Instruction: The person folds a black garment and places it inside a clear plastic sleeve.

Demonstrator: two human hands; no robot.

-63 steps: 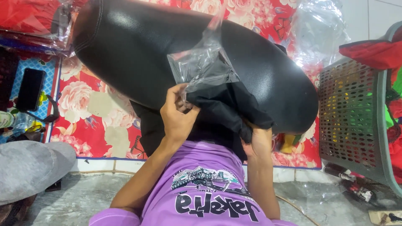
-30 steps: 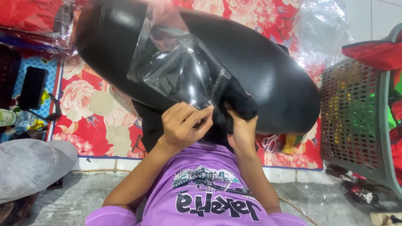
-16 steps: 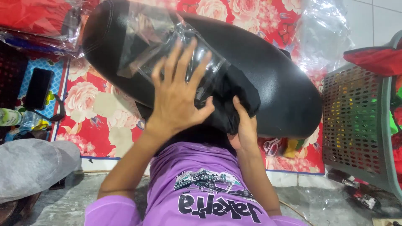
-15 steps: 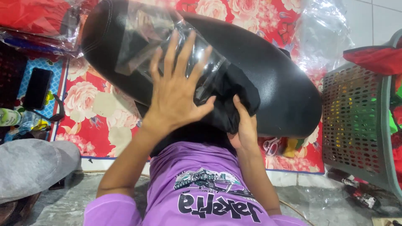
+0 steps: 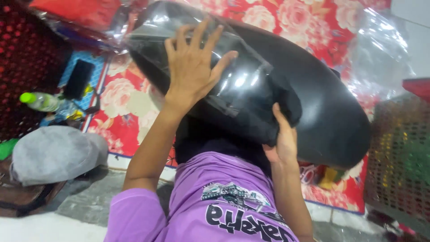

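Observation:
A large black glossy oval cushion (image 5: 322, 112) rests across my lap, over a red floral mat. On it lies a folded black garment (image 5: 273, 107) partly inside a clear plastic bag (image 5: 242, 85). My left hand (image 5: 192, 67) is spread flat, fingers apart, pressing on the bag's far end. My right hand (image 5: 282, 139) grips the near end of the black garment at the bag's mouth, thumb on top.
A red floral mat (image 5: 130, 103) covers the floor ahead. At the left lie a black phone (image 5: 78, 78), a plastic bottle with a green cap (image 5: 40, 101) and a grey cloth (image 5: 53, 152). A mesh plastic basket (image 5: 398, 157) stands at the right. Loose clear plastic (image 5: 380, 49) lies beyond the cushion.
The clear bag has been drawn over the black garment. My left hand went from pinching the bag near my lap to pressing flat further out on it. My right hand stayed at the garment's near end.

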